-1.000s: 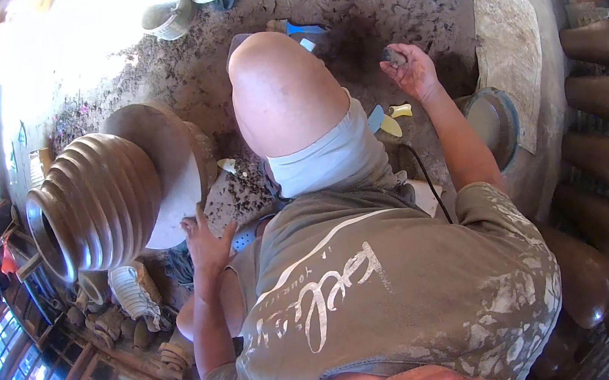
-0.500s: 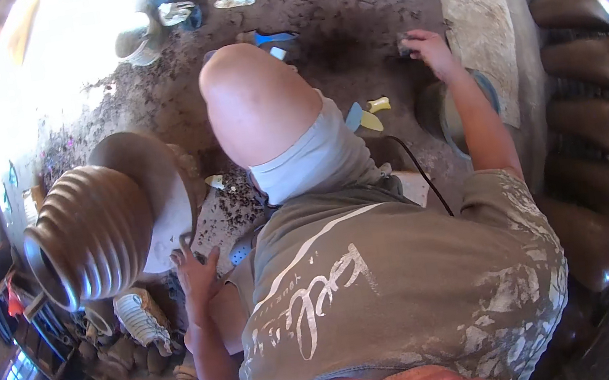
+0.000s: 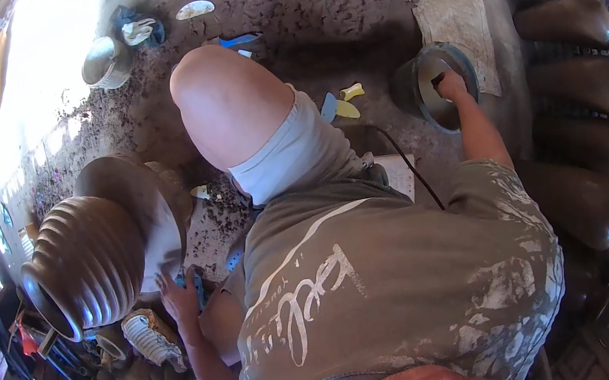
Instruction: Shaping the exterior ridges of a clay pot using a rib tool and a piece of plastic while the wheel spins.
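Note:
My right hand [image 3: 451, 84] reaches out to the right and dips over the rim of a round grey bucket [image 3: 422, 90]; its fingers are hidden inside. My left hand [image 3: 179, 299] presses down with fingers spread beside the base of a large ribbed clay pot [image 3: 87, 265] lying on its side against a round clay-smeared disc [image 3: 146, 211]. A dark blue tool [image 3: 198, 285] lies against that hand's fingers. My bare knee [image 3: 228, 104] rises between both hands.
Blue and yellow scraper tools [image 3: 343, 104] lie near the bucket, a black cable [image 3: 409, 168] runs past a white sheet. A metal bowl [image 3: 103, 61] stands at the back left. Dark rounded pots [image 3: 556, 26] line the right side. Clay crumbs cover the ground.
My right hand has swung from the ground by the scraper tools out to the right and into the grey bucket. My left hand stays planted by the ribbed pot.

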Demonstrator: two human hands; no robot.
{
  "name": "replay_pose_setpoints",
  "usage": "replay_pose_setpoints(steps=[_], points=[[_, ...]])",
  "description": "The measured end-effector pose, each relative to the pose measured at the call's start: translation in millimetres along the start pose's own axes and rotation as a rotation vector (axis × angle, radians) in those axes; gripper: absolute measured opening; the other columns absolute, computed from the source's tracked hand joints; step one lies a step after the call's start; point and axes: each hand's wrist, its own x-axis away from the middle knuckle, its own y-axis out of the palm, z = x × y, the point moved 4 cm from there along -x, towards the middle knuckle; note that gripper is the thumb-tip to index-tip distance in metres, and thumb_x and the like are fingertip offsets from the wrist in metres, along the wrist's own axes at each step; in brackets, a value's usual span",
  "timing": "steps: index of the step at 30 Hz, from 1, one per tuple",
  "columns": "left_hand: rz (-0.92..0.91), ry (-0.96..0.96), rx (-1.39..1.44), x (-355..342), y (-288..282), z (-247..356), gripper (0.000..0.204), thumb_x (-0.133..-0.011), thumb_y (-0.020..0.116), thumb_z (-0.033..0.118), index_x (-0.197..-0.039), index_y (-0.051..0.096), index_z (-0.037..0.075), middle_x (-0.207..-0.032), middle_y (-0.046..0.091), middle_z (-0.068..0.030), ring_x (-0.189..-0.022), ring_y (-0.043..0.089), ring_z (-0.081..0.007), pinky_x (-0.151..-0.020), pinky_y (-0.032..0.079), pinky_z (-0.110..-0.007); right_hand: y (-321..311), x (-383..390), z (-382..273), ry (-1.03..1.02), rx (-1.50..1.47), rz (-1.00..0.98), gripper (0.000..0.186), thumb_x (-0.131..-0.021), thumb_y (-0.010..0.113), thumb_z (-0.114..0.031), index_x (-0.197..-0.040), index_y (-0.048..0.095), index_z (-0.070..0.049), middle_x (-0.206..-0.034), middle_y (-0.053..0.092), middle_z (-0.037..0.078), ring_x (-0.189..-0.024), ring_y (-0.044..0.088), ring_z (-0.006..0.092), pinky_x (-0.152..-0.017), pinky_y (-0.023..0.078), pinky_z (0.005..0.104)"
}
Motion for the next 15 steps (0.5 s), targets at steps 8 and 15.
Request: replay_pose_setpoints(steps=[8, 15], points=[[-0.119, -0.051, 0.09, -22.9, 2.5, 61.3, 0.098, -0.088, 0.069, 0.059, -0.16, 0.029, 0.006, -0.147, 0.05, -0.0346, -0.139, 0.046, -0.05, -0.114, 0.038, -0.054, 61.8, -32.2, 35.0, -0.009, 0.146, -0.112, 0.046, -0.09, 0.073, -0.027, -0.127, 0.069, 0.0, -0.132, 0.066, 0.023, -0.124, 0.064, 0.0381, -0.103, 0.053, 0.0449], [0.26, 0.397, 0.212, -23.2, 5.4, 98.5, 0.077, -0.093, 0.069, 0.046, -0.154, 0.042, 0.006, -0.141, 0.058, -0.0283, -0.13, 0.055, -0.0466, -0.112, 0.041, -0.052, 56.1, -24.5, 10.2, -0.096, 0.153, -0.059, 0.04, -0.099, 0.057, -0.031, -0.123, 0.072, -0.003, -0.132, 0.067, 0.021, -0.123, 0.064, 0.0384, -0.103, 0.052, 0.0458]])
